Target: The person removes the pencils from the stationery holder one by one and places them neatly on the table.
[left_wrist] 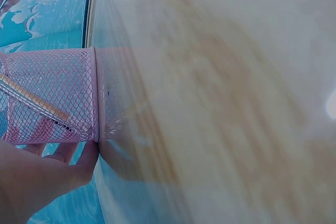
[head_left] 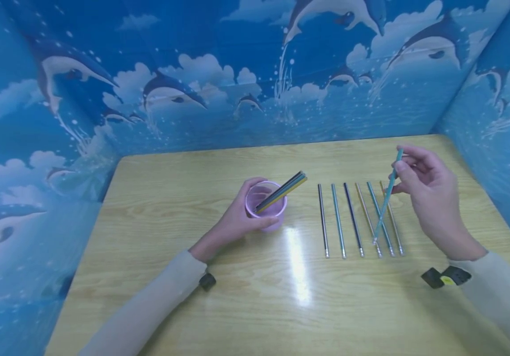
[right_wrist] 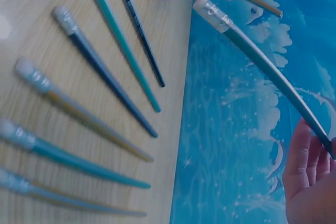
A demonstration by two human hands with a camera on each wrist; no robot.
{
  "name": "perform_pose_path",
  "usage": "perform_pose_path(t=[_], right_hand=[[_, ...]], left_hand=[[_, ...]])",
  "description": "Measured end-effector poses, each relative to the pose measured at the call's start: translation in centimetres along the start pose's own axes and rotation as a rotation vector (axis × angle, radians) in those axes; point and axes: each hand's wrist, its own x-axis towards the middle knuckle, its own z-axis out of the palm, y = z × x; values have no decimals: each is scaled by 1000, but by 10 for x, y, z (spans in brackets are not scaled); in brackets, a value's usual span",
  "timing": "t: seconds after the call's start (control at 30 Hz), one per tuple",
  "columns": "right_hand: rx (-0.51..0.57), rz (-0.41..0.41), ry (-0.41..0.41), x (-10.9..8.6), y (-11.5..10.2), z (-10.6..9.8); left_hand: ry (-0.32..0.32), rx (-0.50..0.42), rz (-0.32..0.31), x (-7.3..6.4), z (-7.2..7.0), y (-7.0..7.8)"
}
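My left hand [head_left: 233, 222] grips a pink mesh pencil cup [head_left: 277, 226] standing on the table, fingers and thumb round its side. A bundle of pencils [head_left: 281, 192] leans in the cup, slanting out over its right rim. In the left wrist view, a tan pencil [left_wrist: 37, 98] shows through the mesh. At the right, my right hand [head_left: 437, 198] pinches a teal pencil [head_left: 388, 195] by its upper end, the white eraser end pointing down. That pencil overlaps a row of several pencils, among them a black one [head_left: 323, 220], lying side by side with erasers toward me.
The wooden table [head_left: 170, 198] carries a bright light reflection in front of the cup. Blue dolphin-print walls [head_left: 219, 113] rise along its back and both sides. A dark device [head_left: 446, 278] is strapped at the right wrist, another [head_left: 208, 282] at the left.
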Motion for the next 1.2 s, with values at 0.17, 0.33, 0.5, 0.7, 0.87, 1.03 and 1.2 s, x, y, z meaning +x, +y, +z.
perform_pose_path(t=[0.17,0.33,0.5,0.7,0.87,1.03,1.2], right_hand=[[-68,46,25,1,6,-17],[-319,147,12,3,12,-37],[-539,268,-74,7,17,-59],[-674,399,-197,16,31,-76],[-825,397,-260,23,43,-85],[-943,401,-321,32,52,-91],[-1004,446,-340,38,59,-93]], left_hand=[[-5,4,-1,0,-1,-1],[1,23,-6,-1,-2,0],[-2,28,-3,-1,-1,1],[5,28,-7,0,-1,1],[1,24,0,0,-1,1],[7,16,-3,0,-1,0],[5,16,-1,0,0,0]])
